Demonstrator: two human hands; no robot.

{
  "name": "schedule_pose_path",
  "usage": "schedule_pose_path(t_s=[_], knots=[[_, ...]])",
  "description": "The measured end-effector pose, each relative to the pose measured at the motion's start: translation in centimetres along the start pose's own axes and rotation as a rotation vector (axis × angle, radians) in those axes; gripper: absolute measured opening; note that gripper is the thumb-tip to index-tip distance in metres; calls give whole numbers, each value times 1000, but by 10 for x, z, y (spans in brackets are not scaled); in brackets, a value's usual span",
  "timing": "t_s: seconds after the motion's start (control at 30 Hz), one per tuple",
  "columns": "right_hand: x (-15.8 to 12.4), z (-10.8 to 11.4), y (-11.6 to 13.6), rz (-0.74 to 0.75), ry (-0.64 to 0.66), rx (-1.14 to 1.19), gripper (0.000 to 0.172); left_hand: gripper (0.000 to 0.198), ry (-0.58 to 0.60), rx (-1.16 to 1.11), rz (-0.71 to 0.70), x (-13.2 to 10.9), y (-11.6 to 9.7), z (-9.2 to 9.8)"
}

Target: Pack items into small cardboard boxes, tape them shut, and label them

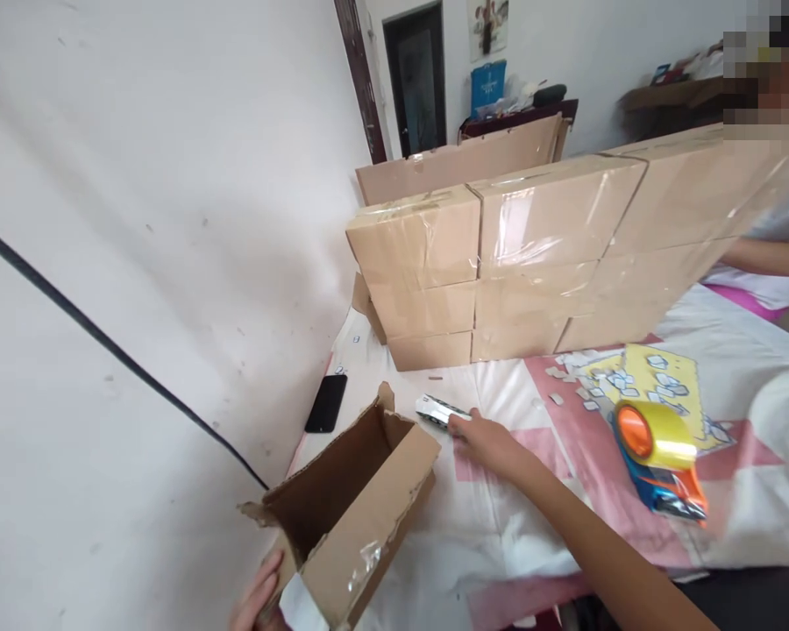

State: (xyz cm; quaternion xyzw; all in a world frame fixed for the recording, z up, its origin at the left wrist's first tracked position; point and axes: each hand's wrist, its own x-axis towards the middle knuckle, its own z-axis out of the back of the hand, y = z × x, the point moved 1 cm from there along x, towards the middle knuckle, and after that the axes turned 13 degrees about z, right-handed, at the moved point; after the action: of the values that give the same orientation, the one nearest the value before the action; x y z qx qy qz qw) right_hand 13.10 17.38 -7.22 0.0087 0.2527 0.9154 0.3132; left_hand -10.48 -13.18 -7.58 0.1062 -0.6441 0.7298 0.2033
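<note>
An open cardboard box (pixel 368 526) with torn upper edges lies tilted on the cloth-covered surface, its hollow inside facing up. My left hand (pixel 263 592) grips the near left end of this box; only some fingers show, the rest is cut off by the frame's lower edge. Just right of the box, my right hand (pixel 483 443) is closed around a slim white and dark tool that looks like a box cutter (pixel 437 410). Its tip points left, apart from the box. Whether a blade is out cannot be made out.
A wall of taped cartons (pixel 532 263) stands behind. A black phone (pixel 327 404) lies by the white wall. To the right are a tape dispenser (pixel 657 447) with yellow tape and white scraps (pixel 588 386). Another person's arm (pixel 769 257) rests beyond the cartons at right.
</note>
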Motion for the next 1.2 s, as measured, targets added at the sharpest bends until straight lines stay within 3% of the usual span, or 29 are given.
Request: schedule_pose_path(t_s=[0.1, 0.23, 0.3, 0.4, 0.57, 0.7, 0.83, 0.9, 1.0, 1.13, 1.2], knots=[[-21, 1, -11, -185, -128, -188, 35, 17, -56, -92, 48, -12, -13, -7], [-6, 0, -15, -122, -258, -164, 61, 11, 80, -269, 113, -30, -35, -29], [2, 0, -22, -96, -294, -57, 59, 12, 162, -333, 188, -37, -39, -37], [-3, 1, -37, -97, -335, 54, 42, 17, 287, -340, 320, -48, -34, -45], [-59, 13, -61, -56, -673, 606, 49, 22, 493, -449, 514, -55, -16, -54], [-113, 43, -54, 73, -913, 1048, 58, 21, 573, -485, 561, -51, -17, -70], [-154, 78, -21, 119, -1024, 1039, 66, 15, 642, -538, 502, -52, -25, -92], [-165, 90, 2, 136, -943, 940, 62, 14, 722, -527, 470, -59, -26, -101], [-168, 101, 40, 265, -650, 666, 53, 17, 826, -452, 452, -71, -23, -111], [-160, 101, 75, 369, -219, 166, 45, 19, 941, -383, 342, -78, -19, -109], [-156, 97, 82, 348, -122, 52, 45, 22, 956, -409, 307, -76, -21, -105]])
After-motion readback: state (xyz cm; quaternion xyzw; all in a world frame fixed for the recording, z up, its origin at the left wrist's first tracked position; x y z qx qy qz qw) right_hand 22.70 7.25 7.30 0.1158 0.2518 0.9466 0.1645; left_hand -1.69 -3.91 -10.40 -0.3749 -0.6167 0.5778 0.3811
